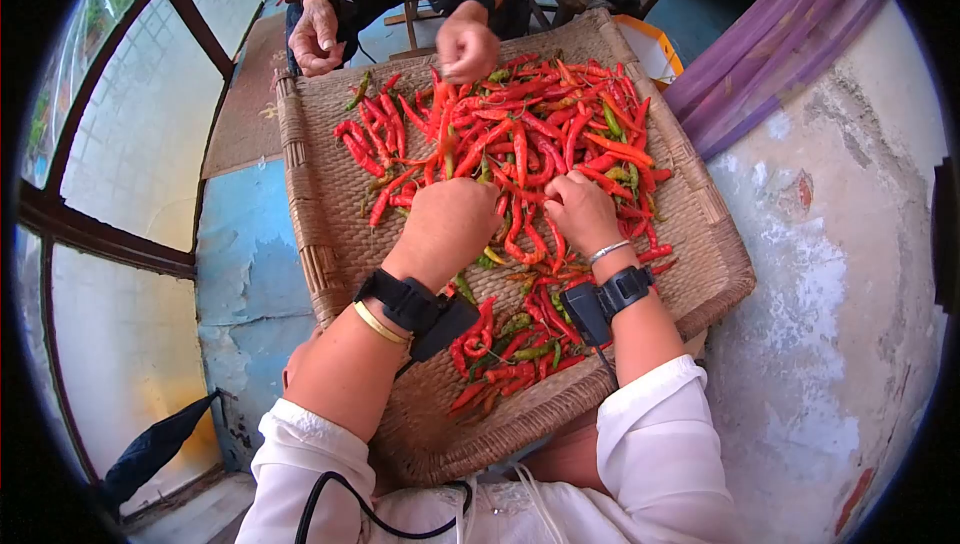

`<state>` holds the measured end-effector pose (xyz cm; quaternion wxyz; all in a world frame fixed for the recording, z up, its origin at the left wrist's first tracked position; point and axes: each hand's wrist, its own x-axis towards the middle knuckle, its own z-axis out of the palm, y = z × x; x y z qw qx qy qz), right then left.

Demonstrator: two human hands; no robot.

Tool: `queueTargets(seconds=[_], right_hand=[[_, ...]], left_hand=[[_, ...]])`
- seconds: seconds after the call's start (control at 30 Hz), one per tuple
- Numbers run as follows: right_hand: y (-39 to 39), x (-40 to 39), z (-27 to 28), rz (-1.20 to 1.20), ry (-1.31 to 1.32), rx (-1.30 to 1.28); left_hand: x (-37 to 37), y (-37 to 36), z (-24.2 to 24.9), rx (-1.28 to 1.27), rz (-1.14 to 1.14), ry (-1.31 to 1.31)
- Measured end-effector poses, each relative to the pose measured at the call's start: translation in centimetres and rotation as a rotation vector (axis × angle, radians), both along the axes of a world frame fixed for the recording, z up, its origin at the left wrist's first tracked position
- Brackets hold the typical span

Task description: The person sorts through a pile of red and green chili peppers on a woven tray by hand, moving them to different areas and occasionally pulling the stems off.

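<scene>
A heap of red chili peppers (520, 134), with some green ones among them, lies across a woven tray (340, 214). Over the near side of this heap is my left hand (455, 222), its fingers curled down and mostly hidden by the back of the hand; what they hold cannot be made out. A short gap to the right, my right hand (583, 210) pinches with thumb and fingers at a red chili pepper among the others. Closer to me, a smaller pile of chili peppers (520, 344) rests on the tray between my forearms.
Across the tray sits another person, one hand (467, 44) blurred above the chilies and the other hand (316, 36) by the tray's far left corner. A peeling wall (810, 294) and a purple curtain (775, 39) stand at right; windows (140, 114) line the left.
</scene>
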<state>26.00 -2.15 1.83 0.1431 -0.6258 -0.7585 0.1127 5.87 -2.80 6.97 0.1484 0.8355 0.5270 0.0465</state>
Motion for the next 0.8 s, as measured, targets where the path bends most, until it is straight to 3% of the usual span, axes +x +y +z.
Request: queueTargets(seconds=[0.07, 0.13, 0.17, 0.27, 0.37, 0.43, 0.47, 0.5, 0.53, 0.6, 0.7, 0.77, 0.8], right_hand=[[0.3, 0.1, -0.3, -0.055, -0.014, -0.074], [0.2, 0.4, -0.5, 0.045, -0.024, 0.200], [0.2, 0.5, -0.8, 0.045, -0.024, 0.197], [0.3, 0.6, -0.9, 0.028, -0.093, 0.129], [0.2, 0.1, 1.5, -0.023, 0.008, -0.073], [0.0, -0.7, 3.1, 0.036, 0.622, -0.420], [-0.3, -1.3, 3.6, 0.113, 0.785, -0.477], [-0.5, -1.9, 4.1, 0.112, 0.787, -0.478], [-0.7, -2.5, 4.6, 0.098, 0.878, -0.457], [-0.5, -2.5, 4.6, 0.079, 1.095, -0.539], [0.0, -1.8, 5.1, 0.084, 1.048, -0.488], [1.1, -1.1, 3.4, 0.036, 0.925, -0.474], [1.4, -1.3, 2.8, 0.094, 0.683, -0.195]], left_hand=[[0.0, -0.1, -0.2, 0.012, 0.000, -0.015], [0.0, -0.2, -0.2, 0.021, 0.001, -0.029], [0.0, -0.1, -0.2, 0.016, -0.012, -0.031], [0.0, -0.2, -0.1, 0.008, -0.030, -0.045], [0.2, -0.4, 0.2, -0.029, -0.042, -0.122], [0.3, -0.3, 0.2, -0.060, -0.052, -0.184], [0.5, -0.2, 0.0, -0.076, -0.055, -0.365], [0.5, 0.0, -0.3, -0.093, -0.060, -0.545], [0.5, 0.2, -0.9, -0.096, -0.060, -0.542], [0.4, 0.8, -1.4, -0.258, 0.022, -0.933], [-0.9, 1.2, -0.3, -0.147, 0.111, -0.786], [-2.3, 1.7, 0.1, 0.131, 0.145, -0.604], [-3.0, 2.0, 0.6, 0.168, 0.233, -0.528]])
